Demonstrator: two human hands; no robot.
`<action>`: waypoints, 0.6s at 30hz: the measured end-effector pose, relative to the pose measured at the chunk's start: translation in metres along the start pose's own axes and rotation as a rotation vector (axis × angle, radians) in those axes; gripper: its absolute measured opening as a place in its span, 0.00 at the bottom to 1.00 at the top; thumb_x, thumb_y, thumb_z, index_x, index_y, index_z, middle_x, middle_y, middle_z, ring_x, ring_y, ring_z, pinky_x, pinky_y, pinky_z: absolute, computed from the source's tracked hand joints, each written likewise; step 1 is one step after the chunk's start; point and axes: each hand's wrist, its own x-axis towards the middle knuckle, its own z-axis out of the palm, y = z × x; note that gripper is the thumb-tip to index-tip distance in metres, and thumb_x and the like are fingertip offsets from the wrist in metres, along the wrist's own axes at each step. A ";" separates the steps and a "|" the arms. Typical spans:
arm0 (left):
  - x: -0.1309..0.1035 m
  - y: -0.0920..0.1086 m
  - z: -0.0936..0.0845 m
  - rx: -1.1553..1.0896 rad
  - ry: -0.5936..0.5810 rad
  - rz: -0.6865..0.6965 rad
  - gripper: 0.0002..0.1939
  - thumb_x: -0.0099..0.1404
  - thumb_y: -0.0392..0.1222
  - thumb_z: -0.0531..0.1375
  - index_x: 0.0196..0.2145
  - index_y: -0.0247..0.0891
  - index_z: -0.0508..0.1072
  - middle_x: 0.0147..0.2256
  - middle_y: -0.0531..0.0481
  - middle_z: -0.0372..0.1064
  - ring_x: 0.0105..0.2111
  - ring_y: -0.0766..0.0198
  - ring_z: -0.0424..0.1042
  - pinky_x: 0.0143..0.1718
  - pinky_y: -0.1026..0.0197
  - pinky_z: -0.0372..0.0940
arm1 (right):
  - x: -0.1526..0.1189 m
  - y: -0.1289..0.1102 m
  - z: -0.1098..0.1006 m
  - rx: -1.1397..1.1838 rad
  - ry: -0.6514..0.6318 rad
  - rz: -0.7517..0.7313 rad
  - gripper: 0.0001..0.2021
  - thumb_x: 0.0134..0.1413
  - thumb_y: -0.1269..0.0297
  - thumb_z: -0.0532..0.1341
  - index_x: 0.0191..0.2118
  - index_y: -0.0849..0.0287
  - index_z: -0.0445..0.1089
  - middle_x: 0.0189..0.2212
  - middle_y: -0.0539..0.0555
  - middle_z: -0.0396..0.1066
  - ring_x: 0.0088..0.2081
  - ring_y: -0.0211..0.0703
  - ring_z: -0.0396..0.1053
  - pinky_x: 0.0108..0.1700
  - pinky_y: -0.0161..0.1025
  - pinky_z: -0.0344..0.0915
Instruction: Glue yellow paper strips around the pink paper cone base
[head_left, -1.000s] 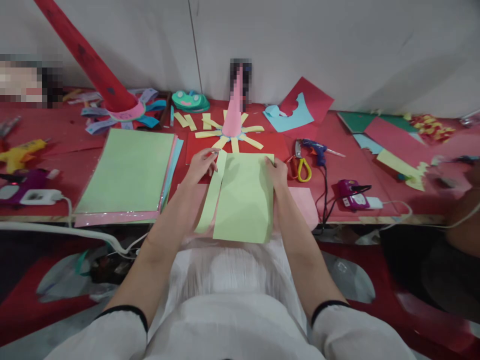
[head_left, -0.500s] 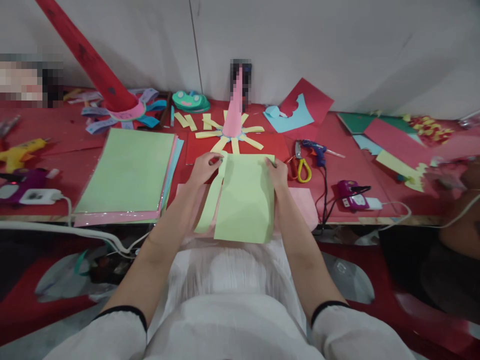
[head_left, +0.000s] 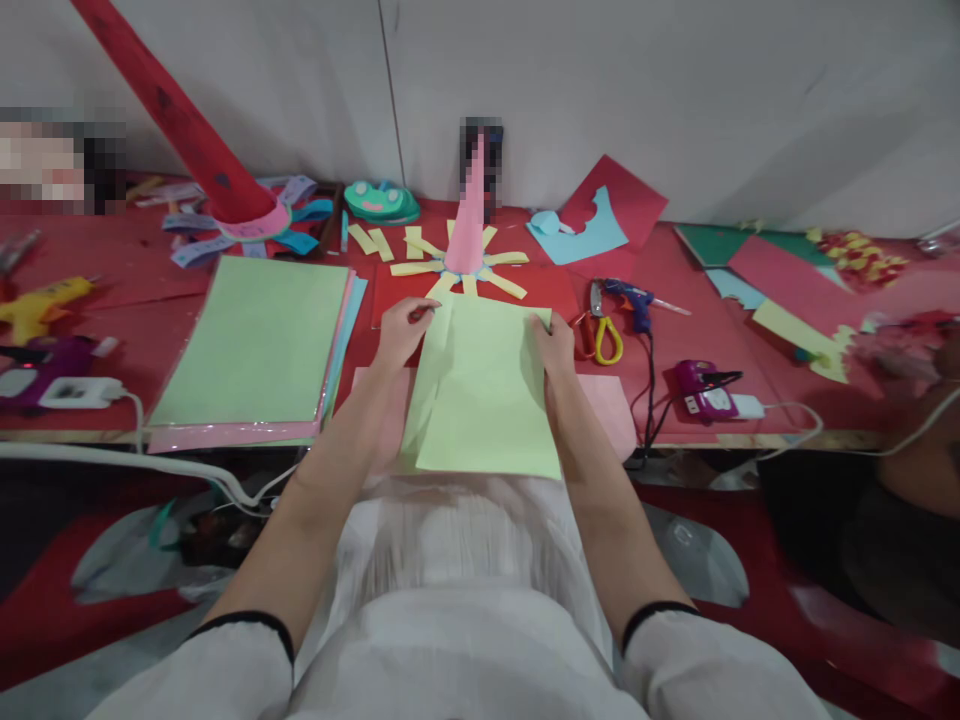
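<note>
Holding the light-green paper (head_left: 491,390) between both hands: pinching near its far left corner with the nearly closed left hand (head_left: 405,325), and clamping its far right corner under the thumb of the right hand (head_left: 553,342). Now lapping the wide part over the narrow flap (head_left: 431,350) beside the left grip, covering the gap visible half a second ago; probably bringing both parts together. Showing no clear join between them. Keeping everything above pink paper (head_left: 611,410), just short of the pink cone (head_left: 465,250) beyond the grip.
</note>
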 end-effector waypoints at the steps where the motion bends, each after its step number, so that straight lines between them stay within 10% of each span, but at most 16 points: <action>1: 0.001 -0.001 -0.001 0.016 0.027 -0.010 0.10 0.58 0.34 0.56 0.36 0.39 0.76 0.38 0.50 0.75 0.35 0.67 0.72 0.40 0.65 0.66 | -0.001 0.000 0.000 0.032 -0.010 -0.003 0.14 0.50 0.51 0.57 0.33 0.59 0.68 0.22 0.49 0.65 0.26 0.38 0.60 0.32 0.37 0.58; 18: -0.005 -0.001 -0.002 0.245 -0.038 -0.099 0.10 0.57 0.34 0.55 0.33 0.40 0.76 0.38 0.49 0.75 0.38 0.62 0.72 0.41 0.61 0.65 | -0.003 -0.004 0.001 0.226 -0.188 -0.095 0.12 0.43 0.59 0.58 0.33 0.59 0.72 0.32 0.52 0.73 0.35 0.43 0.68 0.41 0.40 0.63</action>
